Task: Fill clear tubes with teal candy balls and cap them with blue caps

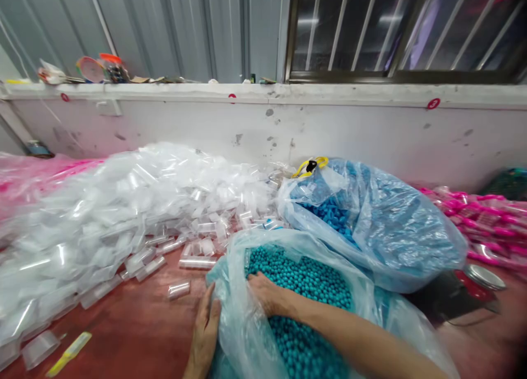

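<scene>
A large clear plastic bag (242, 291) full of small teal beads (317, 280) stands at the front centre, its mouth open. My right hand (267, 294) reaches into the bag from the right, near its left rim; its fingertips are partly hidden at the beads and plastic. My left hand (205, 327) rests against the outside left of the bag, its fingers apart and pointing up. Behind lies a second bag (395, 225) with blue pieces (329, 214) showing in its opening.
Clear plastic tubes (102, 225) are heaped on the red table (135, 324) at left. A yellow tool (69, 354) lies front left. Pink items (486, 220) and a metal-lidded jar (486, 277) are at right. A white wall (185, 126) stands behind.
</scene>
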Tool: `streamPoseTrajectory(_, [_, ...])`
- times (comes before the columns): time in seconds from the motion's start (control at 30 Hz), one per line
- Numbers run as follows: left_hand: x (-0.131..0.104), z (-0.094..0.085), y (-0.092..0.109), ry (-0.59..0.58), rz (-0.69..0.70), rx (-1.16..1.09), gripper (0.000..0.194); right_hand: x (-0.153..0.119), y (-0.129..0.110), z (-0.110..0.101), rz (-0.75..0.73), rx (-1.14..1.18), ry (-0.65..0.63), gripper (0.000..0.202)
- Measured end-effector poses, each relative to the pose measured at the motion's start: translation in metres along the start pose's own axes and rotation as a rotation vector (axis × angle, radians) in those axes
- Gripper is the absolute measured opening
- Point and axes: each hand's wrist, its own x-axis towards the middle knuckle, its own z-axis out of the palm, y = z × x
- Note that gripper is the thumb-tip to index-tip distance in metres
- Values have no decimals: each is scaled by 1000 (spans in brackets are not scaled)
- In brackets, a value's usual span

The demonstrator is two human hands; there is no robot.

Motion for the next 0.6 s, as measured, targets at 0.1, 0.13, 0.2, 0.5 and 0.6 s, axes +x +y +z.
streamPoseTrajectory(0.1, [-3, -4, 17, 177, 188, 187, 48, -36, -2, -26, 10, -50, 4, 22])
streamPoseTrajectory(0.13, [-6, -3, 25, 220, 298, 228, 45, -49, -2, -35, 6, -45, 44, 23])
streamPoseTrajectory(0.2, [-14, 3, 46, 135, 506, 256, 36, -71, 5, -49, 130, -45, 162, 21])
streamPoseTrajectory(0.5, [63, 104, 93, -347, 139, 624, 37, -86, 90, -47, 841, -22, 382, 33])
streamPoseTrajectory(0.6, [93, 122, 90, -356, 160, 649, 32, -66, 106, -48, 806, 68, 435, 30])
